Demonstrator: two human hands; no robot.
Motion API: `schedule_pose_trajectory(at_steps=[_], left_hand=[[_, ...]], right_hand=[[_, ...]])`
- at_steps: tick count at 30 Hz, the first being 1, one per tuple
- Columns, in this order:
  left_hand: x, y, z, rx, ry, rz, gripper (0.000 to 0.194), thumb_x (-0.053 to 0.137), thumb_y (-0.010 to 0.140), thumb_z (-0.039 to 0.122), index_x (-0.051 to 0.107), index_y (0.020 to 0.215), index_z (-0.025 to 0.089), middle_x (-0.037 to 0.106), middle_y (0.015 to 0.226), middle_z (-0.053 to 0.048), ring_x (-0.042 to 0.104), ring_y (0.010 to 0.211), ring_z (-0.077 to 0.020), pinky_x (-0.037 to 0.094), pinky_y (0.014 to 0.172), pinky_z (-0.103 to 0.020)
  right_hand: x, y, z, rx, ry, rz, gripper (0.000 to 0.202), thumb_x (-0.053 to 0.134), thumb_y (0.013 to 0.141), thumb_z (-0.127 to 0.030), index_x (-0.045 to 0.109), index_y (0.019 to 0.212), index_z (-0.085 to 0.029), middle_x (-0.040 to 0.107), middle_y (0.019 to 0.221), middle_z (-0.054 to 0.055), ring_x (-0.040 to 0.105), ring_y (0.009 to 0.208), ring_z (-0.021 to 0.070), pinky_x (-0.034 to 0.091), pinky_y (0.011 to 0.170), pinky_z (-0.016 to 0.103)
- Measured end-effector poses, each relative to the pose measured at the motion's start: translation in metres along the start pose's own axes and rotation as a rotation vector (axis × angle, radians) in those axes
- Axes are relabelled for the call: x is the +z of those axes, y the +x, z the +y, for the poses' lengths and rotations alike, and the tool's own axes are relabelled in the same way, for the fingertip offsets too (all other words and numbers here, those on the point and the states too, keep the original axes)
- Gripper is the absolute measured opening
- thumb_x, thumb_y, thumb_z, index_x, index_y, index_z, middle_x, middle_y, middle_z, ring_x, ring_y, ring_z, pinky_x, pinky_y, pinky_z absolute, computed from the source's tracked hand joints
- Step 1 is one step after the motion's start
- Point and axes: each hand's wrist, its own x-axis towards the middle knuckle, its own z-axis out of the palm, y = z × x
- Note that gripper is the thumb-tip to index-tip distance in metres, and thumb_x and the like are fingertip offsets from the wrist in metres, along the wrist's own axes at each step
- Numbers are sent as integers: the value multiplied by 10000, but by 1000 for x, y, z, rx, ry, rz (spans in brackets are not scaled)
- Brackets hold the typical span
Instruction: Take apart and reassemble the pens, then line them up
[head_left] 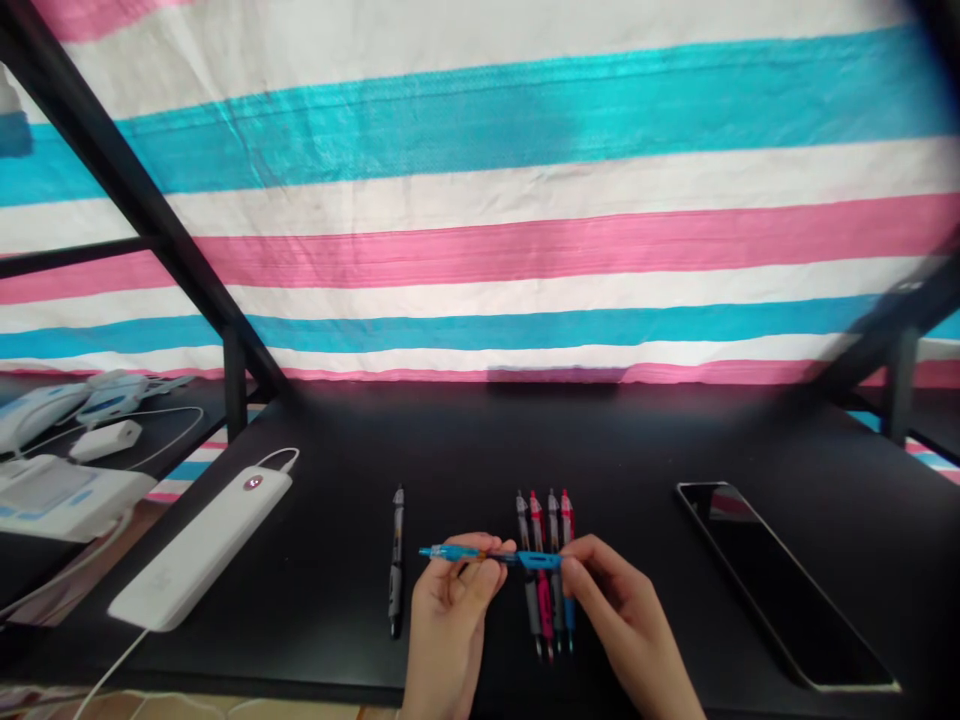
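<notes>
A blue pen is held level above the black desk, its blue end pointing left. My left hand pinches it near the middle between thumb and fingers. My right hand grips its right end between thumb and forefinger. Behind and below this pen, several click pens with grey, red and blue parts lie side by side, partly hidden by it. To the left of my left hand, a single grey and black pen lies apart on the desk.
A white extension block or power bank with a cable lies at the left. At the right rests a black phone. White devices and cables sit on a neighbouring surface at far left. Black frame bars stand before a striped sheet.
</notes>
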Motion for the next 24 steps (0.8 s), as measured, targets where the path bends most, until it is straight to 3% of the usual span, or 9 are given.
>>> schedule_pose_trajectory(at_steps=[3,8,12,15,17,21,24], left_hand=[[1,-1,0,7,-3,7,309,974,616,322,798,839,200,795,888,-55,772,967,-250,599,841,-275],[2,-1,0,6,-15,4,296,966,636,303,798,857,201,794,891,-50,772,957,-236,599,837,-268],[0,-1,-1,5,-28,-10,290,963,643,301,794,857,201,794,881,-47,769,949,-229,594,846,-272],[0,0,-1,6,-18,-4,299,964,640,304,792,861,198,792,884,-49,766,949,-232,593,838,-275],[0,0,0,5,-16,3,305,966,636,308,790,860,199,790,887,-48,765,953,-236,593,836,-280],[1,0,0,5,-23,2,301,967,632,310,789,847,200,787,887,-47,765,955,-239,591,845,-290],[0,1,-1,6,-23,4,310,968,628,316,788,853,199,789,885,-51,763,964,-245,593,851,-294]], right_hand=[[0,-3,0,-2,16,17,367,638,919,-578,705,929,-218,625,738,2,514,652,168,406,594,256],[0,-2,-2,3,-6,-14,459,604,934,-590,634,691,-201,551,631,-4,468,598,154,374,564,259],[0,-1,-1,-14,22,13,347,646,921,-550,696,872,-210,604,710,-2,503,646,161,396,595,253],[0,-2,0,-10,18,-18,421,602,951,-551,631,714,-203,543,635,-13,472,602,149,373,559,249],[0,-2,1,-20,-2,-21,404,632,936,-536,628,706,-204,530,624,-20,464,589,145,372,554,249],[0,-3,2,-47,-16,11,297,664,919,-510,713,989,-225,633,766,1,525,659,164,420,609,257],[1,-2,1,-24,-34,-17,345,624,936,-540,693,836,-217,584,687,-10,492,616,156,394,572,254]])
